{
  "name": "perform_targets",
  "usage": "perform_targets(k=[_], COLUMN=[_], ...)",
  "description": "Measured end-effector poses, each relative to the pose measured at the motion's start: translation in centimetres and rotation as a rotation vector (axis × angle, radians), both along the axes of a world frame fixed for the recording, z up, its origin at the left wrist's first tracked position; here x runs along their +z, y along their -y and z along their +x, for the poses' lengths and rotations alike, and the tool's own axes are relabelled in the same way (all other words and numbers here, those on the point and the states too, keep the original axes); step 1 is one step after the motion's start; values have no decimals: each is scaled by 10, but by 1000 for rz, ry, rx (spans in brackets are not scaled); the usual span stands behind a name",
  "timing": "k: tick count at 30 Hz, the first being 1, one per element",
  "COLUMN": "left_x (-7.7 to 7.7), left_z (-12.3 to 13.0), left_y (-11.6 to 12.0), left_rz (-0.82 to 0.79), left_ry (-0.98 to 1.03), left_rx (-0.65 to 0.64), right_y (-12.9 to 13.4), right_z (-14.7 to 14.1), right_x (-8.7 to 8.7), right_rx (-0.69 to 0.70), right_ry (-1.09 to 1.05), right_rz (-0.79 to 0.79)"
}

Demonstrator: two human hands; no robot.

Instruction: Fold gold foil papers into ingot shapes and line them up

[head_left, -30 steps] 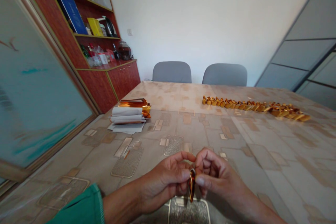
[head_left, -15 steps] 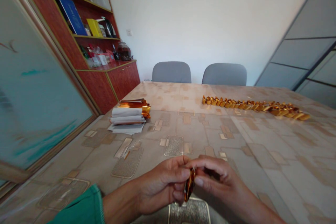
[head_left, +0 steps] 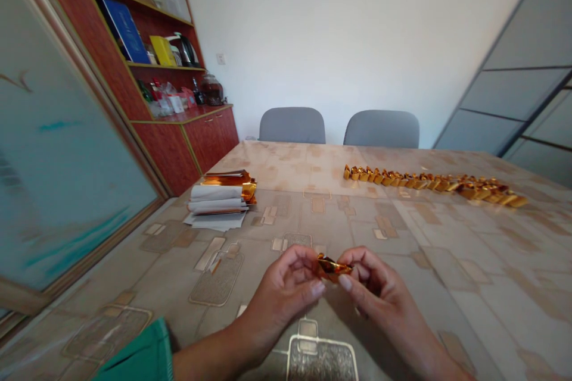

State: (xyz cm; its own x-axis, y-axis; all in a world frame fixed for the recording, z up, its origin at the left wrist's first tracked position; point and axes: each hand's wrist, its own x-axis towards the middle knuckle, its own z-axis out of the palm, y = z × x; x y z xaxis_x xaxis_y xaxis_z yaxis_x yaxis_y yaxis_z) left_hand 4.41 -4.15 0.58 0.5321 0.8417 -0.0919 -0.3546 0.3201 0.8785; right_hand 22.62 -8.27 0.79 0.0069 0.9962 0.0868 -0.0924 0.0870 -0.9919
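Note:
A small folded gold foil piece is held level above the table, near the front. My left hand pinches its left end between thumb and fingers. At its right end, my right hand grips it the same way. Farther off to the left lies a stack of grey-white and gold foil sheets. Several folded gold pieces stand in a long row on the right side of the table.
The table has a patterned cover. Behind it stand two grey chairs against the wall. A red-brown cabinet with bottles and boxes is at the back left, beside a glass door.
The foil piece has turned from upright to level and moved up a little. My hands have moved slightly apart and now hold its two ends.

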Motion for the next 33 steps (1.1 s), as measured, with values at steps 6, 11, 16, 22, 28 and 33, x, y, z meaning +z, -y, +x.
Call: perform_targets(k=[6,11,16,22,28,33], left_x=[-2,1,1,1,3,8], left_z=[2,4,6,5,0,-4], left_y=[-3,1,4,1,0,1], left_rz=[110,-83,-246,-460,-417,-224], left_ry=[-147,-51,66,179,209,122], left_rx=[97,113,63,-3,-121,-267], right_y=[5,4,4,11,7,4], right_z=[-15,-20,-27,-20,-6,-8], right_x=[-5,-7,-10,-7,-7,-12], right_rx=[84,76,112,220,213,312], right_ry=[-97,-104,-98,-195,-270,-293], right_rz=[-83,-74,-54,-47,-147,-242])
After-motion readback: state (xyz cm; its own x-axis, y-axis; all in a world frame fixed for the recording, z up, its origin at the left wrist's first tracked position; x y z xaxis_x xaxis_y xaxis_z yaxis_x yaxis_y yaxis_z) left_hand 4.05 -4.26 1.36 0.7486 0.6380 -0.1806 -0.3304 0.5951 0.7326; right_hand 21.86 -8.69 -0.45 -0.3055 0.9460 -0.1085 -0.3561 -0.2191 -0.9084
